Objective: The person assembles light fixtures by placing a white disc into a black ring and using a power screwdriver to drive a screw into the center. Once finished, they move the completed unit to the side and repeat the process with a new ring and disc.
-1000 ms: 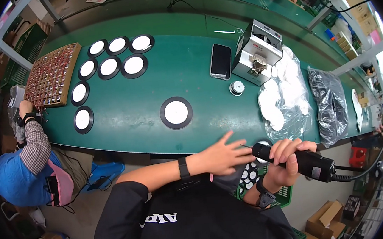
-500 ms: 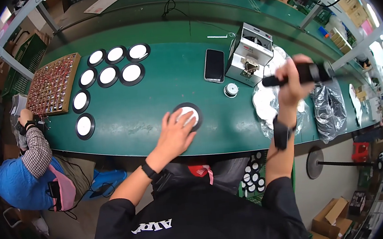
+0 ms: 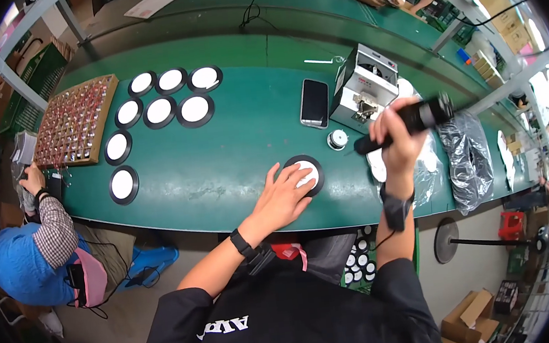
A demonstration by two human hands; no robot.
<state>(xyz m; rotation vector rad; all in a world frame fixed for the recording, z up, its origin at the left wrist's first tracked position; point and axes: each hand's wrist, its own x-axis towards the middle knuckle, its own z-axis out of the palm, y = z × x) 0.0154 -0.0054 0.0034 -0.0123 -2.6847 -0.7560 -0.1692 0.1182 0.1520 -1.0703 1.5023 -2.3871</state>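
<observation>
My left hand (image 3: 283,197) lies spread on a round white disc with a black rim (image 3: 314,166), near the table's front edge. Its fingers cover part of the white face. To the right, my right hand (image 3: 398,134) is raised and wrapped round a black cylindrical tool (image 3: 418,116) with a narrower end pointing left. Motion blur hides the tool's exact kind. A small round silver part (image 3: 337,140) sits between the hands, in front of a grey metal machine (image 3: 365,86). Several similar black-rimmed discs (image 3: 195,110) lie in rows at the left.
A black phone (image 3: 314,103) lies left of the machine. Plastic-wrapped white pieces (image 3: 427,176) and a black bundle in clear plastic (image 3: 468,163) occupy the right. A partitioned tray of red-wired parts (image 3: 77,121) stands at far left, beside a co-worker in blue (image 3: 25,261).
Lower and further left in the picture, the black tool and my right hand have moved. My left hand and its disc appear further right; the whole view has shifted slightly.
</observation>
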